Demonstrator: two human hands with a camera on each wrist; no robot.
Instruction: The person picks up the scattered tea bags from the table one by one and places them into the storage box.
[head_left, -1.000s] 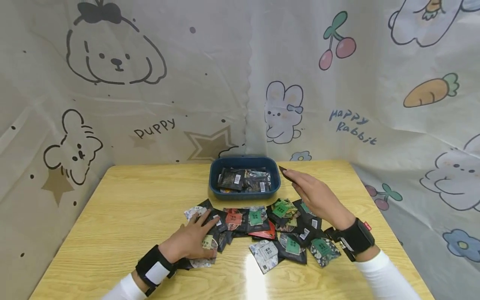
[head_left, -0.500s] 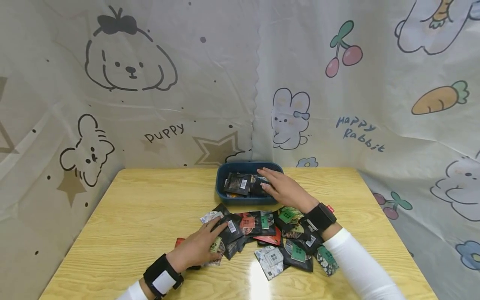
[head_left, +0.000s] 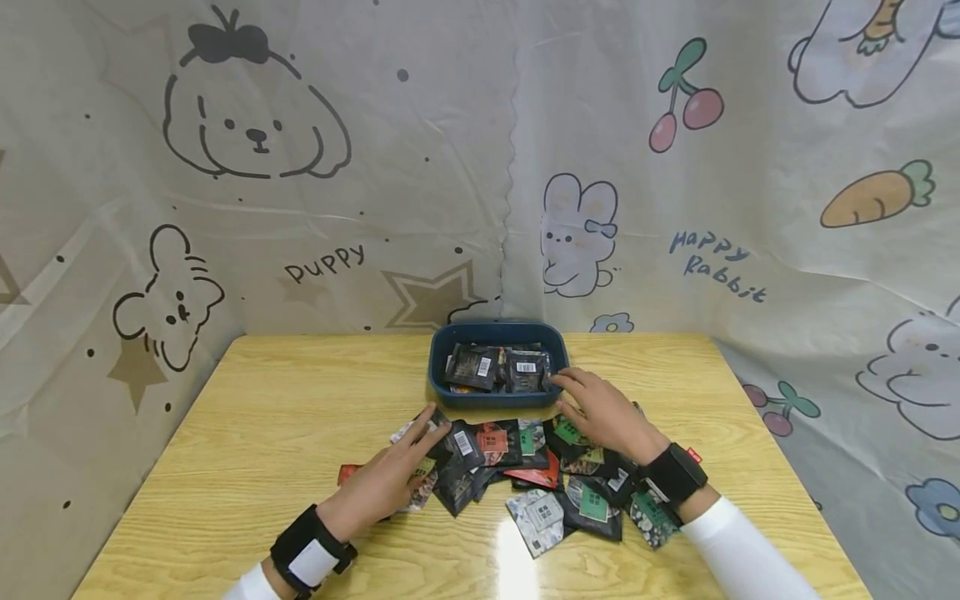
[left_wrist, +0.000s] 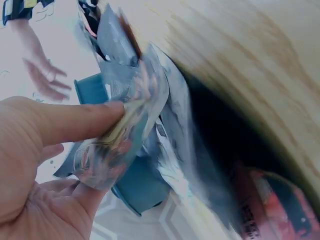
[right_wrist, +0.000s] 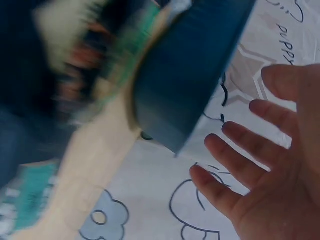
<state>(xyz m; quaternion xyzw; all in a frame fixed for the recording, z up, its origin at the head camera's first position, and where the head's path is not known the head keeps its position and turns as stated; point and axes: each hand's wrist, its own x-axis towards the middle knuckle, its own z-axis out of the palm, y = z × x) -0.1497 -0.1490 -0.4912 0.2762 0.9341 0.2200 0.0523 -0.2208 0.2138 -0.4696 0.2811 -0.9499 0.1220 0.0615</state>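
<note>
My left hand (head_left: 382,479) is at the left end of a pile of small flat packets. In the left wrist view its thumb lies on the face of a packet with a yellow label (left_wrist: 117,142), with fingers behind it, pinching it. A black packet with a white barcode label (head_left: 463,443) lies just beyond these fingers. My right hand (head_left: 611,412) hovers at the front right corner of the dark blue bin (head_left: 495,400), fingers spread and holding nothing. Inside the bin are several packets, among them a black one with a barcode (head_left: 525,371).
Packets with red, green and white labels spread across the middle of the wooden table (head_left: 300,392). A pale packet (head_left: 538,518) and a green-labelled packet (head_left: 594,502) lie nearest the front. A printed curtain (head_left: 420,167) hangs behind the table.
My right hand carried a dark packet, reached over the bin, and has drawn back right without it. A barcoded packet shows in the bin's right side. My left hand has shifted slightly among the packets.
</note>
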